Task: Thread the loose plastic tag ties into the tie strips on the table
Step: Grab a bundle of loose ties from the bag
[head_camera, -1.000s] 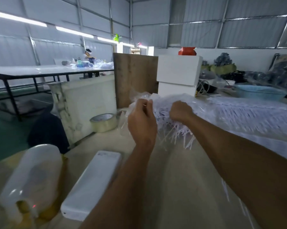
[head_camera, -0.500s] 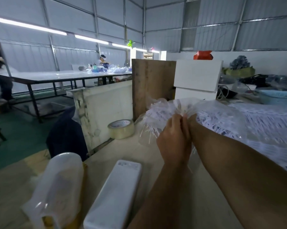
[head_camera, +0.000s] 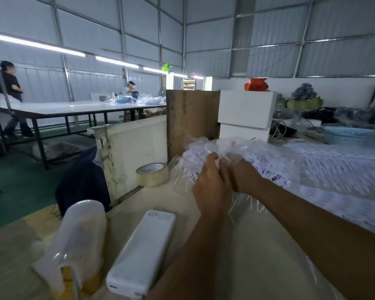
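Fingers (head_camera: 211, 161) of both my hands, spread apart a second before, had closed together on the bunched white plastic tag ties (head_camera: 204, 152), starting threading.

1. Both bare forearms reach forward from the lower edge of the view and meet near the middle.
2. The left hand (head_camera: 211, 187) shows its back to the camera, fingers curled forward and closed together at the tips, apparently pinching something too small and blurred to make out.
3. The right hand (head_camera: 240, 176) sits just beside it, touching it, knuckles up and fingers curled; what they grip is hidden.
4. The right forearm runs in from the lower right corner, the left from bottom centre.
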The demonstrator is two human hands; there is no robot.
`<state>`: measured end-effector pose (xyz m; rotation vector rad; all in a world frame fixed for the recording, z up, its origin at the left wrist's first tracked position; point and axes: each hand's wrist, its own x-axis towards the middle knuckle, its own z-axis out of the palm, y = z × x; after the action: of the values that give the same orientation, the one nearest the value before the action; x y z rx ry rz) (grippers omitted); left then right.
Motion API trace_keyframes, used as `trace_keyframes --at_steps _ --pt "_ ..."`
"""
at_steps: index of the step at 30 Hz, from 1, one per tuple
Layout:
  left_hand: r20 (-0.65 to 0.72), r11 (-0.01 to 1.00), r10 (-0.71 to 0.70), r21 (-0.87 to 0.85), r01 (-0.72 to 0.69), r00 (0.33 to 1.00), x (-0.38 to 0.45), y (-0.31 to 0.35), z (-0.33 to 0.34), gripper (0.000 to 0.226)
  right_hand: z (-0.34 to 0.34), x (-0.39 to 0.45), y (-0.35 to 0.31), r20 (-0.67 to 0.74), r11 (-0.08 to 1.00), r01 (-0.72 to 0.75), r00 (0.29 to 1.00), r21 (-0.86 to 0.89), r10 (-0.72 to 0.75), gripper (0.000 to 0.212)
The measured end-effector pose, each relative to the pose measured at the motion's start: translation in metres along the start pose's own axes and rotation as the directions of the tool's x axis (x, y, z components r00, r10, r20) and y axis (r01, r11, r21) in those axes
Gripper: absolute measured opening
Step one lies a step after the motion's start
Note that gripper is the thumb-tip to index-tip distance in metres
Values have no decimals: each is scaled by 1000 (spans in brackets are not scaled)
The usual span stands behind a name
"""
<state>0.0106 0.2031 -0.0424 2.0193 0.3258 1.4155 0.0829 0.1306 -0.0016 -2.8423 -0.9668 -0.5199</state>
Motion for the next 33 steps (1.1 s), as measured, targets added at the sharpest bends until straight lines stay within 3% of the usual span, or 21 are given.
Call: trace_keyframes --at_steps 3,8,11,18,24,29,33 --pt "8 999 -44 -19 44 999 -6 11 -5 13 8 -17 12 64 969 -32 997 -243 49 53" --pt "57 1000 -22 7 22 998 -13 24 -14 6 4 -30 11 45 958 -145 986 -249 161 31" --pt "60 1000 -18 20 17 998 -12 22 -16 5 6 -23 5 26 967 -151 987 -208 160 25" --pt "94 995 104 -2 -104 990 -15 20 -8 4 22 -5 3 -39 948 -300 951 103 305 30" --pt "175 997 45 -75 -33 984 -16 23 -7 30 4 -39 2 40 994 -107 993 -21 108 51" --pt "201 984 175 -80 -162 964 -17 31 -14 15 -16 -133 45 40 984 178 983 -19 -177 44" --pt "227 922 382 -154 -354 896 -29 60 -12 16 -36 -220 104 3 990 135 991 37 -135 37"
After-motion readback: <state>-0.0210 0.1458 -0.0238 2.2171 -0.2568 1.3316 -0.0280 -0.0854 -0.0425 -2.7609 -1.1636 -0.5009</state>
